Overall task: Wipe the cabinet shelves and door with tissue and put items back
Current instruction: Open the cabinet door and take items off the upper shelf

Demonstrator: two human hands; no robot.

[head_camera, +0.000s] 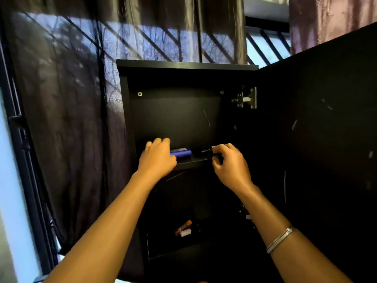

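Tube [180, 153] on upper shelf [191, 161], L of bottle [204, 151]; door [318, 139] R.

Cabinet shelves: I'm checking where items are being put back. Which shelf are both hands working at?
The upper shelf: left hand touches a blue tube there, right hand holds a black item. The lower shelf only holds small tubes.

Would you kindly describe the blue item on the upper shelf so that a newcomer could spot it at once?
Find the open black cabinet before the curtained window, then its upper shelf. The blue tube lies on its side there, by the left hand. It is the shelf's only bright blue thing; the item beside it, at the right hand, is black.
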